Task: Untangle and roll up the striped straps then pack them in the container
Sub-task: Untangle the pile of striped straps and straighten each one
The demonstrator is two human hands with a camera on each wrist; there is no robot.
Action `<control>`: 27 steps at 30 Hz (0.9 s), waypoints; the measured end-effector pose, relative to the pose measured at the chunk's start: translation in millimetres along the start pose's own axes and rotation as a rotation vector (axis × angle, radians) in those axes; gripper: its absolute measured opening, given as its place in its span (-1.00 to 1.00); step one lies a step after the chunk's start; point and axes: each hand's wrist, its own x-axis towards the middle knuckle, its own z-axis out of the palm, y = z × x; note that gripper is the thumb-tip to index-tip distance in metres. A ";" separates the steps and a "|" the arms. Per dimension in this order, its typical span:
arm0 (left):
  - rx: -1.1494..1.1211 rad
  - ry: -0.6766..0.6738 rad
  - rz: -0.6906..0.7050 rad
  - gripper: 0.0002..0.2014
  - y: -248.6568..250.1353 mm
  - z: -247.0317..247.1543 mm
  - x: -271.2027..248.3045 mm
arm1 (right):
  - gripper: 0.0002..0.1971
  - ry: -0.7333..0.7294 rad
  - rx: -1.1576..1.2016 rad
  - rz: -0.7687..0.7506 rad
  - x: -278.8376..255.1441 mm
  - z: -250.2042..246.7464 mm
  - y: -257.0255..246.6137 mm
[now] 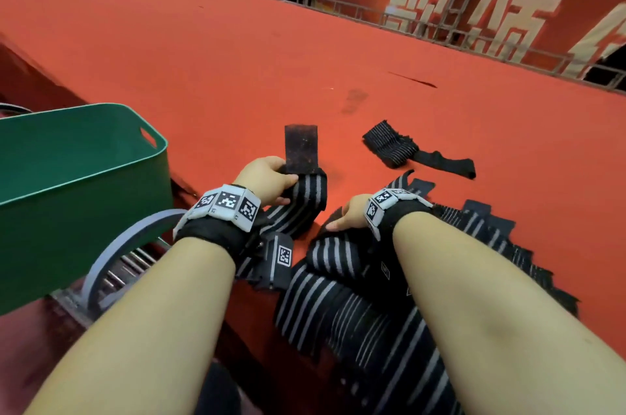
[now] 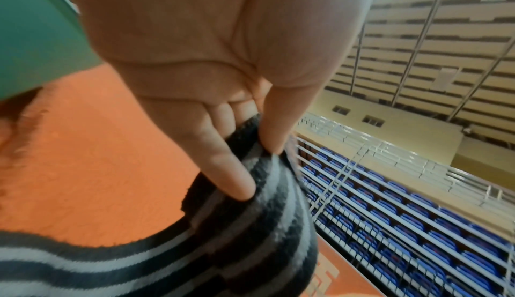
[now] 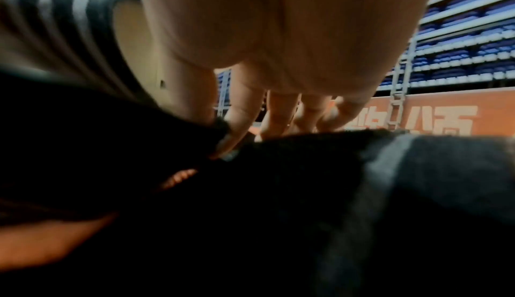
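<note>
Black wristbands (image 1: 216,235), seemingly grey-white coded marker blocks (image 1: 225,203)

Black straps with grey-white lengthwise stripes (image 1: 355,306) lay heaped on an orange-red carpeted surface (image 1: 237,58), one of them showing a plain dark brown-black end patch (image 1: 300,148). A further black strap with fine pale stripes (image 1: 389,143) trailed a solid black tail. The container (image 1: 67,184) was deep green with a lighter green rim. Behind, a red banner (image 1: 474,7) carried cream characters, and the wrist bands bore black-and-white square markers (image 1: 225,202).
</note>
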 end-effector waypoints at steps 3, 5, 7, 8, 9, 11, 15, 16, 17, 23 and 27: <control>-0.095 0.097 -0.002 -0.89 -11.6 -3.8 -14.0 | -0.66 0.152 0.100 -0.041 -7.5 0.0 -4.5; -0.143 0.176 -0.012 -0.74 -15.3 -3.4 -22.6 | -0.68 0.309 0.252 -0.062 -16.3 -4.8 -3.9; -0.186 0.242 0.009 -0.52 -15.6 0.0 -31.4 | -0.67 0.435 0.445 -0.118 -30.2 -8.8 -2.9; -0.189 0.264 0.042 -0.43 -14.2 2.2 -36.6 | -0.70 0.483 0.529 -0.149 -38.4 -9.9 -2.1; -0.173 0.281 0.084 -0.38 -11.9 4.8 -42.4 | -0.74 0.529 0.588 -0.171 -47.0 -10.3 -0.7; -0.081 0.296 0.169 -0.36 -7.6 10.0 -52.6 | -0.79 0.631 0.676 -0.188 -64.1 -7.7 2.9; 0.152 0.284 0.301 -0.57 -1.5 17.7 -62.3 | -0.70 0.802 0.851 -0.185 -95.5 5.3 5.6; 0.190 0.260 0.324 -0.63 0.2 20.9 -66.8 | -0.70 0.828 0.896 -0.198 -102.2 8.9 4.2; 0.231 0.231 0.347 -0.69 0.4 24.6 -71.3 | -0.71 0.839 0.940 -0.208 -107.0 12.5 2.0; 0.359 0.122 0.457 -0.71 -2.8 39.5 -87.1 | -0.89 0.608 1.233 -0.338 -125.1 24.7 -13.8; 0.309 0.080 0.474 -0.71 1.2 40.5 -90.5 | -0.87 0.603 1.247 -0.402 -129.1 30.8 -11.8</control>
